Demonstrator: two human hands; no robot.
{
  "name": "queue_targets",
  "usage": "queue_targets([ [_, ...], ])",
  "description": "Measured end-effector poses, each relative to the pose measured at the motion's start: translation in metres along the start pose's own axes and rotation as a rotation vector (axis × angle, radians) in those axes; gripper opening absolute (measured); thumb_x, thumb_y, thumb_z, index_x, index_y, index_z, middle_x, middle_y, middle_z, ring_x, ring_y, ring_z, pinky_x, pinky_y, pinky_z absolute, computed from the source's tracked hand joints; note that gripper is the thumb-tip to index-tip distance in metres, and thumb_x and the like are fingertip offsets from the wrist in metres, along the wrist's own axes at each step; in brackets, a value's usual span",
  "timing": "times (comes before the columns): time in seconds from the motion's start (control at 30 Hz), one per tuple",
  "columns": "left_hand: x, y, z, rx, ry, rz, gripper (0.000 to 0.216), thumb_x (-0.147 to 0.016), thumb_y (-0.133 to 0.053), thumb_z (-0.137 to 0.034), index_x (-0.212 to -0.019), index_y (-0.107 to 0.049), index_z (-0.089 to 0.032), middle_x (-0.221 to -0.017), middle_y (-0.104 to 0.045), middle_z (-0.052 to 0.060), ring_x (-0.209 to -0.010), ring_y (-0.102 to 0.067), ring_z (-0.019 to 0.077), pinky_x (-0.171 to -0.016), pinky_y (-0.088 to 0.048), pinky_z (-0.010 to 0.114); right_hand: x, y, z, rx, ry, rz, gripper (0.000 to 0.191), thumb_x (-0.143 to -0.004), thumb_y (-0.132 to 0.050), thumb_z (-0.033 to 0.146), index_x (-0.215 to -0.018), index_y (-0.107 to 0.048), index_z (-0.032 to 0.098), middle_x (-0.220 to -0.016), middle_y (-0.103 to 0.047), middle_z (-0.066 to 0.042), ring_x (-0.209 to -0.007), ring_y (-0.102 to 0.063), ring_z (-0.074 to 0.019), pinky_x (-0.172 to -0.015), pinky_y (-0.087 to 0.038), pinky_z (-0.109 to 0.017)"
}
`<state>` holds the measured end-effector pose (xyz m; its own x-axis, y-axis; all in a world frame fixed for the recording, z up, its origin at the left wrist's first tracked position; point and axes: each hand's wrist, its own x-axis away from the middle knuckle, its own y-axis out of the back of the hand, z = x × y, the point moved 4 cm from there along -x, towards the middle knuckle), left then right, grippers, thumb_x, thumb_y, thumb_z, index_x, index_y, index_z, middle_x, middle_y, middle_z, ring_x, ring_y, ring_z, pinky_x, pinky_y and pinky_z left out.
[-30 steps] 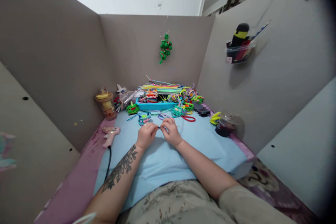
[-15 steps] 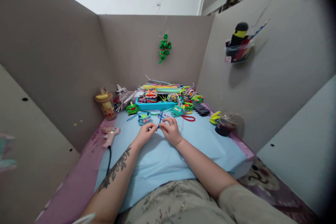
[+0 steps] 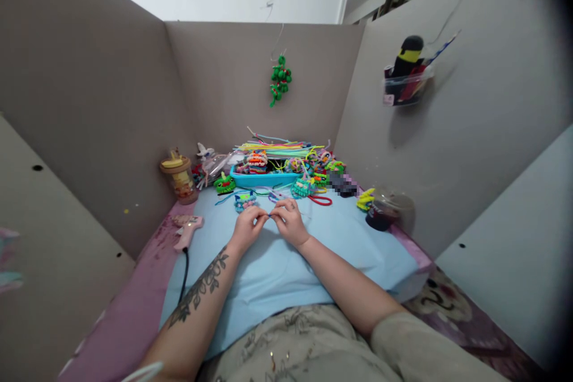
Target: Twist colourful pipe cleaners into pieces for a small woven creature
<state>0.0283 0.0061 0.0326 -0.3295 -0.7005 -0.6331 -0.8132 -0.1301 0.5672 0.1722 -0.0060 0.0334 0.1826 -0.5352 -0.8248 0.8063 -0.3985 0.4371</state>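
Note:
Over the blue cloth (image 3: 349, 262), my left hand (image 3: 248, 228) and my right hand (image 3: 289, 224) meet with fingertips pinched close together. Between them shows a small dark blue bit of a fuzzy stem like a pipe cleaner (image 3: 269, 216); the rest of it is hidden by my fingers. Just beyond my left hand lies a small light-blue fuzzy figure (image 3: 244, 202) with dark blue and yellow-green parts. A teal fuzzy figure (image 3: 303, 187) sits past my right hand, beside a red loop (image 3: 321, 200).
A blue tray (image 3: 264, 180) holds colourful fuzzy stems and figures at the back. To the left are a pink glue gun (image 3: 188, 233) with a cord and a lidded cup (image 3: 179, 178). A dark cup (image 3: 380, 217) stands right. Grey panels (image 3: 264, 83) enclose the table.
The blue stem, which stuck up from between my fingers, now shows only as a short bit between my fingertips. My hands have hardly moved.

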Motion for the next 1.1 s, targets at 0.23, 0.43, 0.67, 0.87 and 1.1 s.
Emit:
queue_targets([
  [0.23,0.000,0.001,-0.001,-0.001,-0.011,-0.035,0.016,-0.083,-0.049,-0.029,-0.086,-0.060,-0.018,-0.082,-0.063,0.005,-0.077,-0.055,0.0162,-0.078,-0.041,0.031,0.002,0.001,-0.003,0.059,-0.027,-0.023,0.013,-0.082,-0.051,0.018,-0.082,-0.064,0.021,-0.088,-0.052,-0.006,-0.090,-0.046,-0.0205,-0.082,-0.038,-0.038],
  [0.43,-0.002,-0.003,0.011,0.232,0.218,0.095,0.031,-0.086,-0.039,-0.036,-0.070,-0.056,-0.015,-0.066,-0.057,0.002,-0.064,-0.052,0.0135,-0.061,-0.041,0.025,0.006,0.004,-0.003,0.172,0.051,-0.057,0.018,-0.080,-0.053,0.016,-0.084,-0.067,0.026,-0.088,-0.051,-0.006,-0.090,-0.044,-0.0215,-0.084,-0.037,-0.039],
  [0.67,-0.002,-0.005,0.015,0.378,0.290,0.131,0.027,-0.083,-0.042,-0.036,-0.068,-0.050,-0.015,-0.063,-0.050,-0.001,-0.062,-0.046,0.0104,-0.060,-0.038,0.022,0.005,0.003,-0.003,0.124,0.049,-0.052,0.015,-0.080,-0.057,0.023,-0.090,-0.067,0.027,-0.091,-0.054,-0.006,-0.092,-0.046,-0.0211,-0.085,-0.038,-0.040],
  [0.87,-0.001,-0.005,0.014,0.235,0.200,0.091,0.023,-0.083,-0.044,-0.034,-0.072,-0.053,-0.015,-0.066,-0.052,0.000,-0.064,-0.046,0.0117,-0.061,-0.039,0.023,0.003,0.000,-0.009,0.066,-0.015,-0.036,0.012,-0.080,-0.058,0.024,-0.088,-0.067,0.025,-0.090,-0.056,-0.005,-0.093,-0.047,-0.0208,-0.085,-0.038,-0.041],
  [1.1,0.002,0.002,-0.003,-0.146,-0.072,-0.033,0.018,-0.085,-0.043,-0.028,-0.076,-0.055,-0.018,-0.074,-0.057,0.004,-0.076,-0.051,0.0166,-0.082,-0.040,0.033,0.000,-0.005,-0.009,-0.044,-0.057,0.018,0.009,-0.080,-0.056,0.020,-0.082,-0.064,0.021,-0.084,-0.056,-0.005,-0.089,-0.049,-0.0197,-0.082,-0.039,-0.038],
])
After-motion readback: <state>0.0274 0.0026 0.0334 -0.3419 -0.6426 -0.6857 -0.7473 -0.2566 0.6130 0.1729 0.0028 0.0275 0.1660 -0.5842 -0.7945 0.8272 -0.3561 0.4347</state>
